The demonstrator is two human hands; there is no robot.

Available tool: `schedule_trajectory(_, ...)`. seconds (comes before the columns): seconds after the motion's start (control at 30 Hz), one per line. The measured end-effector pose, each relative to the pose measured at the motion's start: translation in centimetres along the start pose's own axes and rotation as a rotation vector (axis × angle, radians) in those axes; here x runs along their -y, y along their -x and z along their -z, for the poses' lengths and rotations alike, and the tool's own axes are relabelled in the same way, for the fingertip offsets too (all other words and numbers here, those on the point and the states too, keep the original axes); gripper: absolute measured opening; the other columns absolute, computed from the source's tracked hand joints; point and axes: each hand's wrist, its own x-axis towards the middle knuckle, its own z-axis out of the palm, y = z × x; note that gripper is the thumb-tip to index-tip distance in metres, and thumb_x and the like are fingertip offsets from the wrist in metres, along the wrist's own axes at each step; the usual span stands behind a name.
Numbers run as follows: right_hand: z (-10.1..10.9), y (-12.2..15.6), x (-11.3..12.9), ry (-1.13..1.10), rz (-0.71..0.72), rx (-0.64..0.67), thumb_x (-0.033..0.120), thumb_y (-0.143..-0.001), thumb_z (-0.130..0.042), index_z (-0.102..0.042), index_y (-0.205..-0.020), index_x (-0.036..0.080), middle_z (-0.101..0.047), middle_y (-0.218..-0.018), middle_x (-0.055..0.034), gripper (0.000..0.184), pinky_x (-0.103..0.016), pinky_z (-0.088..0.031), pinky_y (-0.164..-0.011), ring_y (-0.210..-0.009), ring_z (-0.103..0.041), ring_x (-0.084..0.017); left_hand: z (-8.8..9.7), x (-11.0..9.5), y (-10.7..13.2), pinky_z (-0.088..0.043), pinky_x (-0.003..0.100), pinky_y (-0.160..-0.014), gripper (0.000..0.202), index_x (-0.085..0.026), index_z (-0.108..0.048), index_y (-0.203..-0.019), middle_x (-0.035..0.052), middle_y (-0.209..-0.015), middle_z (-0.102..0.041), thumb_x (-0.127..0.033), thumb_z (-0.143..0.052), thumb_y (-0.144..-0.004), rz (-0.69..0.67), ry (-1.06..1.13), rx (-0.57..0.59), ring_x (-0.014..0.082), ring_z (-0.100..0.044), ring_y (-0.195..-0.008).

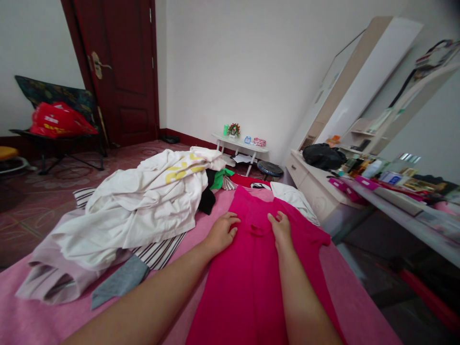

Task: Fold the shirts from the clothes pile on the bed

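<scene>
A bright pink short-sleeved shirt [247,282] lies spread on the pink bed cover [345,287], its neck end away from me and one sleeve out to the right. My left hand [222,233] rests on the shirt's left side below the neckline, thumb and fingers apart. On the other side of the neckline, my right hand [281,229] touches the cloth with its fingers loosely bent and parted. Neither hand shows cloth pinched in it. Left of the shirt is a heap of white clothing [143,201] with yellow print.
A grey cloth piece [120,281] and striped fabric [161,251] stick out under the heap. Beyond the shirt lie red clothing [247,181] and a folded white garment [293,197]. A dresser [323,211] stands right, a folding chair [57,93] with a red bag [61,120] left.
</scene>
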Motion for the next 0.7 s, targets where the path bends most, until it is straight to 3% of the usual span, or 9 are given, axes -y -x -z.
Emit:
schedule_trajectory(0.1, 0.0, -0.2, -0.5, 0.092, 0.048, 0.052, 0.033, -0.051, -0.073, -0.066, -0.109, 0.015, -0.071, -0.1, -0.0113, 0.061, -0.036, -0.051, -0.075, -0.087, -0.065, -0.026, 0.0, -0.7, 0.3, -0.04, 0.04, -0.103, 0.035, -0.017, -0.07, -0.11, 0.0121, -0.121, -0.062, -0.011, -0.054, -0.079, -0.093, -0.249, 0.131, 0.0262, -0.053, -0.115)
schedule_trajectory(0.2, 0.3, -0.5, -0.1, 0.171, 0.112, 0.073, 0.028, -0.052, -0.07, -0.07, -0.096, 0.017, -0.072, -0.085, -0.0065, 0.046, -0.036, -0.05, -0.071, -0.075, -0.063, -0.024, -0.2, -1.1, 0.6, -0.038, 0.043, -0.104, 0.038, -0.022, -0.067, -0.117, 0.0103, -0.131, -0.057, -0.015, -0.052, -0.083, -0.159, -0.356, 0.2, 0.0272, -0.049, -0.121)
schedule_trajectory(0.3, 1.1, -1.0, 1.0, 0.252, 0.154, 0.004, 0.024, -0.06, -0.062, -0.072, -0.095, 0.018, -0.071, -0.086, -0.0093, 0.037, -0.041, -0.047, -0.078, -0.082, -0.062, -0.028, -0.4, -1.2, 0.7, -0.037, 0.048, -0.103, 0.04, -0.031, -0.065, -0.12, 0.0066, -0.138, -0.052, -0.018, -0.051, -0.085, -0.166, -0.398, 0.236, 0.0284, -0.045, -0.125)
schedule_trajectory(0.43, 1.5, -1.8, 2.8, 0.327, 0.195, -0.041, 0.012, -0.06, -0.057, -0.074, -0.082, 0.022, -0.067, -0.092, -0.0125, 0.029, -0.047, -0.04, -0.089, -0.098, -0.057, -0.033, -0.6, -0.9, 0.8, -0.034, 0.051, -0.105, 0.042, -0.039, -0.063, -0.121, 0.0026, -0.143, -0.047, -0.019, -0.052, -0.085, -0.162, -0.39, 0.254, 0.0295, -0.042, -0.129)
schedule_trajectory(0.53, -0.3, -2.8, 4.2, 0.307, 0.237, -0.007, 0.01, -0.062, -0.056, -0.073, -0.08, 0.021, -0.064, -0.103, -0.0127, 0.026, -0.045, -0.035, -0.097, -0.111, -0.051, -0.033, -0.7, -0.8, 0.8, -0.033, 0.052, -0.106, 0.043, -0.039, -0.063, -0.12, 0.0016, -0.144, -0.046, -0.018, -0.053, -0.085, -0.149, -0.381, 0.25, 0.0296, -0.04, -0.13)
schedule_trajectory(0.7, -6.9, -4.7, 5.4, 0.142, 0.18, 0.176, 0.011, -0.074, -0.061, -0.066, -0.1, 0.016, -0.065, -0.101, -0.0071, 0.027, -0.04, -0.043, -0.094, -0.102, -0.058, -0.024, -0.6, -0.9, 0.8, -0.032, 0.053, -0.105, 0.044, -0.039, -0.062, -0.123, 0.0027, -0.144, -0.046, -0.019, -0.053, -0.084, -0.149, -0.38, 0.258, 0.0309, -0.04, -0.13)
